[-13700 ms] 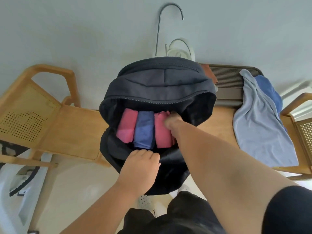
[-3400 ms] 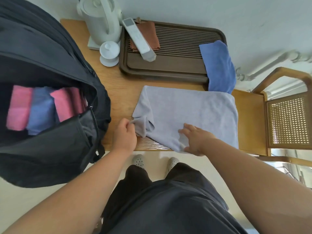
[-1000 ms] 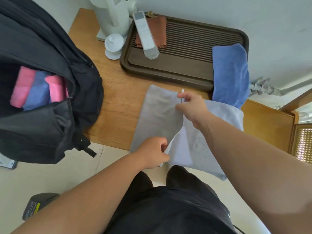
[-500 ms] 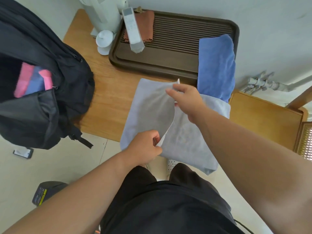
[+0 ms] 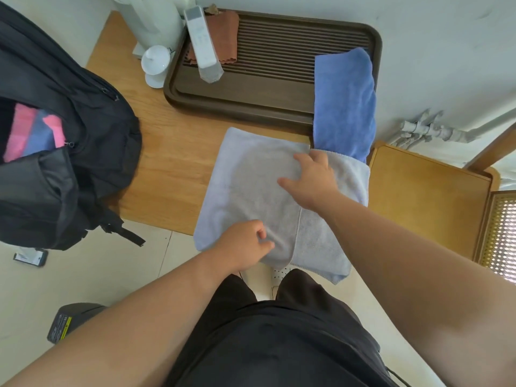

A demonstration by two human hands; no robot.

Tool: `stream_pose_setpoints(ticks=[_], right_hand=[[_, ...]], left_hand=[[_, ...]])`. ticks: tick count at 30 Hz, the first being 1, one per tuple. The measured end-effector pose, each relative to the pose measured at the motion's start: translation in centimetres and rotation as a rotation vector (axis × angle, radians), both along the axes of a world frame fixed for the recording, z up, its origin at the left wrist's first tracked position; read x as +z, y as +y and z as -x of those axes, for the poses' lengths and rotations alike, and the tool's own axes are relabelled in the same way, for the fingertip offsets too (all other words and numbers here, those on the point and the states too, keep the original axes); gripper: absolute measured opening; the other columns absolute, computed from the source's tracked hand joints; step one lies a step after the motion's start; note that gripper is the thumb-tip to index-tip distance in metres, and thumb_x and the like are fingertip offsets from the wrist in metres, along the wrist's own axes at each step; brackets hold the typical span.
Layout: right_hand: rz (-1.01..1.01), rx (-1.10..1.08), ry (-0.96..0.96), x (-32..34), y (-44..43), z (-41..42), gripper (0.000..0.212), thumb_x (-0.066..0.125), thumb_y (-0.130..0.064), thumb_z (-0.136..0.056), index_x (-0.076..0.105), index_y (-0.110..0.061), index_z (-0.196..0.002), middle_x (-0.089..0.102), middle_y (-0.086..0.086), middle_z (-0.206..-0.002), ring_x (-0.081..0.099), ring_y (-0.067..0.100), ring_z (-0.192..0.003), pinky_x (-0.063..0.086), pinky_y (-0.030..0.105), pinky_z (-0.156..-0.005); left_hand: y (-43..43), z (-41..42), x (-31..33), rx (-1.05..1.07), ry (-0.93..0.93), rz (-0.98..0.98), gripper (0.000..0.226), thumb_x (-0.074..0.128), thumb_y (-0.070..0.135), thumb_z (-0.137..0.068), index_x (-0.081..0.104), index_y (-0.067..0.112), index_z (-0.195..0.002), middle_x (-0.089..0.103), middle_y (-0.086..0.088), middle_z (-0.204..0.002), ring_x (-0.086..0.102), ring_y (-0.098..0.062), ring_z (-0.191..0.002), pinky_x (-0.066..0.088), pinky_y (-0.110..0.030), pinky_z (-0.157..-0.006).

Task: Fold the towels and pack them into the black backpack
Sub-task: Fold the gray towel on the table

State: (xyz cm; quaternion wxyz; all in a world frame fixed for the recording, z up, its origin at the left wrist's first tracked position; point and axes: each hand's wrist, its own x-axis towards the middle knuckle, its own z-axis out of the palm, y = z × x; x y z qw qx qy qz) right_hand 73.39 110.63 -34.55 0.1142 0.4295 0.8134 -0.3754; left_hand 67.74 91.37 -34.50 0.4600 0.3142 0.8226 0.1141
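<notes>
The right hand (image 5: 310,181) lies flat on the folded grey towel (image 5: 251,177), its fingers (image 5: 300,157) spread straight and pressing the top layer's edge. The left hand (image 5: 243,245) has its fingers curled, pinching fabric near the towel's near edge, which overhangs the wooden surface (image 5: 173,152). A blue towel (image 5: 344,101) drapes over the tray (image 5: 268,96). The black backpack (image 5: 92,129) stands open at left, with rolled towels (image 5: 30,132) inside.

We've got the towel (image 5: 251,191) at table (image 5: 167,152) front-centre, near edge hanging off. From it: backpack (image 5: 83,152) at 9 o'clock w/ rolled towels (image 5: 30,132) inside; tray (image 5: 265,99) at 12; remote (image 5: 202,46) & cloth (image 5: 227,34) on tray's left part; 2nd towel (image 5: 343,101) at 1, draped over tray's right end; cup (image 5: 155,62) at 11, just left of tray; chair (image 5: 424,196) at 3
</notes>
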Motion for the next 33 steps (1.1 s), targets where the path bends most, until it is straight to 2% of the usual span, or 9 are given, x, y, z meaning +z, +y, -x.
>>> stream_pose_setpoints(ticks=[5,9,13,16,18,21,24,28,33], right_hand=[[-0.334,0.270,-0.033,1.3,-1.7,2.7,0.066,0.057,-0.057,-0.090,0.038,-0.033,-0.149,0.019,0.004,-0.161,0.020,0.032,-0.146,0.025,0.051,-0.116],[-0.280,0.472,-0.036,1.4,-3.0,6.6,0.063,0.053,-0.054,-0.095,0.036,-0.034,-0.151,0.023,0.004,-0.161,0.023,0.032,-0.146,0.027,0.052,-0.115],[-0.229,0.575,-0.098,0.3,-4.0,11.1,0.059,0.051,-0.041,-0.099,0.030,-0.035,-0.154,0.023,0.005,-0.160,0.031,0.033,-0.142,0.036,0.050,-0.111],[-0.120,0.541,-0.144,-0.8,-4.2,13.7,0.069,0.050,-0.019,-0.099,0.018,-0.043,-0.155,0.035,0.009,-0.150,0.059,0.026,-0.105,0.054,0.036,-0.075],[-0.094,0.521,-0.198,-1.3,-4.2,14.8,0.077,0.051,-0.013,-0.098,0.011,-0.049,-0.155,0.038,0.011,-0.146,0.060,0.018,-0.081,0.055,0.031,-0.062],[-0.196,0.521,-0.262,-1.6,-4.3,16.3,0.056,0.051,-0.026,-0.100,0.031,-0.037,-0.151,0.045,0.010,-0.140,0.059,0.021,-0.086,0.055,0.036,-0.072],[-0.268,0.469,-0.198,-1.8,-4.7,18.2,0.033,0.049,-0.031,-0.098,0.058,-0.017,-0.127,0.056,0.012,-0.126,0.059,0.031,-0.102,0.047,0.039,-0.077],[-0.266,0.378,-0.194,-1.8,-5.7,20.6,0.029,0.049,-0.025,-0.097,0.064,-0.012,-0.117,0.063,0.013,-0.118,0.061,0.032,-0.105,0.045,0.037,-0.077],[-0.255,0.342,-0.071,-1.3,-8.1,24.8,0.031,0.050,-0.026,-0.098,0.062,-0.013,-0.123,0.054,0.010,-0.130,0.057,0.029,-0.113,0.047,0.035,-0.087]], left_hand=[[-3.2,4.6,-0.8,0.233,0.267,-0.008,0.013,0.064,0.035,-0.092,0.060,0.023,-0.095,0.059,0.008,-0.089,0.060,-0.019,-0.088,0.051,-0.034,-0.079],[-5.5,7.5,-1.5,0.360,0.384,0.059,0.026,0.069,0.038,-0.088,0.060,0.019,-0.104,0.063,0.001,-0.097,0.060,-0.023,-0.089,0.050,-0.034,-0.076],[-7.0,9.0,-2.6,0.358,0.352,0.134,0.030,0.069,0.043,-0.085,0.056,0.020,-0.100,0.061,0.003,-0.092,0.060,-0.020,-0.081,0.047,-0.031,-0.065],[-6.8,9.4,-3.2,0.311,0.334,0.126,0.024,0.068,0.035,-0.087,0.055,0.017,-0.077,0.060,0.001,-0.077,0.058,-0.020,-0.069,0.044,-0.031,-0.057],[-6.4,9.7,-3.4,0.251,0.302,0.105,0.028,0.066,0.028,-0.087,0.052,0.017,-0.067,0.055,0.001,-0.067,0.053,-0.019,-0.061,0.036,-0.029,-0.051],[-6.4,10.8,-3.2,0.227,0.201,0.083,0.027,0.065,0.023,-0.084,0.048,0.016,-0.063,0.050,0.002,-0.062,0.045,-0.017,-0.055,0.029,-0.029,-0.048],[-7.1,12.1,-3.0,0.258,-0.006,0.010,0.023,0.066,0.018,-0.080,0.048,0.016,-0.067,0.048,0.003,-0.063,0.042,-0.016,-0.057,0.031,-0.028,-0.052],[-8.1,14.5,-2.2,0.244,-0.081,-0.052,0.023,0.065,0.013,-0.080,0.046,0.017,-0.069,0.046,0.003,-0.064,0.039,-0.014,-0.057,0.030,-0.029,-0.053],[-9.8,18.9,-1.6,0.214,0.074,-0.031,0.024,0.060,0.012,-0.085,0.042,0.018,-0.071,0.049,0.000,-0.068,0.044,-0.018,-0.062,0.034,-0.031,-0.054]])
